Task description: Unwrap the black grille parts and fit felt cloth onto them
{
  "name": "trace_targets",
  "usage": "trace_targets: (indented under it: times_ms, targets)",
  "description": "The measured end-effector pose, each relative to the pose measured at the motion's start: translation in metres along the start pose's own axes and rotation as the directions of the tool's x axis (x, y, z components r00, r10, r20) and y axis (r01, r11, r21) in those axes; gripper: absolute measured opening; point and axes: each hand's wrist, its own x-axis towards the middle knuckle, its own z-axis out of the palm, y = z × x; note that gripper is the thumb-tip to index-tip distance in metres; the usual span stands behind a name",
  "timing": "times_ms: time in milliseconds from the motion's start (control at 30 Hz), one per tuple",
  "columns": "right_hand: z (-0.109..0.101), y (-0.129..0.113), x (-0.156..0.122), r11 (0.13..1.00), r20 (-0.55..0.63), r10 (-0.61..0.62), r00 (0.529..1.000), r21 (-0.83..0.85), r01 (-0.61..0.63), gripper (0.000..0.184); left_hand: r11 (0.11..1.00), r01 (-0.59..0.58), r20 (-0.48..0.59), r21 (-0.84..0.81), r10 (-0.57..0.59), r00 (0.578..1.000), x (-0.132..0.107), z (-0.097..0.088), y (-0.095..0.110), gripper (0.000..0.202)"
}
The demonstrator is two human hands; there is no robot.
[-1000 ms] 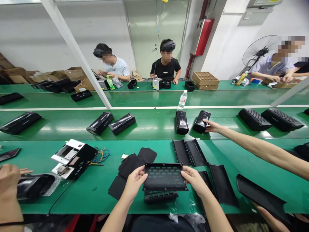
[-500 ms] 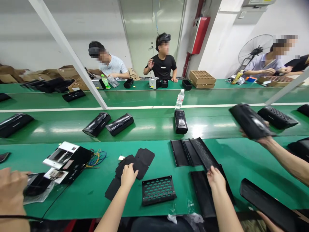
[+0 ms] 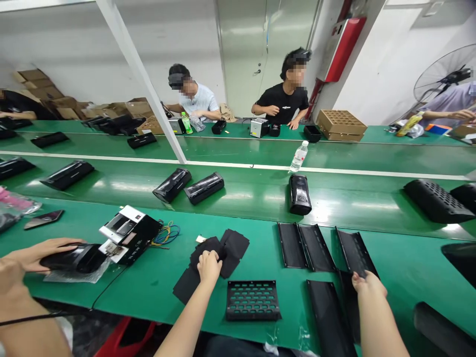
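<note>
Thin black sheets (image 3: pixel 235 250) lie in a loose, overlapping pile on the green table. My left hand (image 3: pixel 209 265) is on top of them, fingers bent together and pinching at a sheet; the fingertips are partly hidden. At the right, my right hand (image 3: pixel 372 287) closes on the near end of a black panel (image 3: pixel 355 248), which lies almost flat. Below it, another dark panel (image 3: pixel 348 302) is partly covered by the hand. Two panels (image 3: pixel 316 248) lie side by side to the left, and a longer panel (image 3: pixel 329 315) is nearer me. A slotted black grille (image 3: pixel 253 300) sits between my arms.
A co-worker's hand (image 3: pixel 28 255) at the left holds a black casing (image 3: pixel 76 258) beside a white-and-black device (image 3: pixel 130 233) with wires. Black casings (image 3: pixel 300 195) and a water bottle (image 3: pixel 298 157) stand along the green conveyor (image 3: pixel 253 198). Several people sit across it.
My right hand has moved the panel right and lowered it beside the others. My left hand stays on the sheets. The co-worker's arm and casing at the right have left view; the view has shifted left.
</note>
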Motion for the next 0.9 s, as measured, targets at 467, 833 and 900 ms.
trace_targets:
  times_ms: [467,833,900]
  targets:
    - [0.008,-0.005,-0.007,0.985,-0.031,0.157,0.987,0.08,-0.154,0.023,0.547,0.116,0.089,-0.829,-0.076,0.993,-0.001,-0.002,0.012,0.024]
    - [0.017,0.005,-0.019,0.996,0.103,0.044,0.994,0.073,-0.052,0.039,0.006,0.43,0.43,-0.903,0.051,0.902,-0.013,-0.042,0.037,0.024]
    - [0.019,0.006,-0.023,0.998,0.122,0.019,0.992,0.065,-0.027,0.043,-0.013,0.444,0.443,-0.896,0.043,0.895,-0.016,-0.045,0.041,0.021]
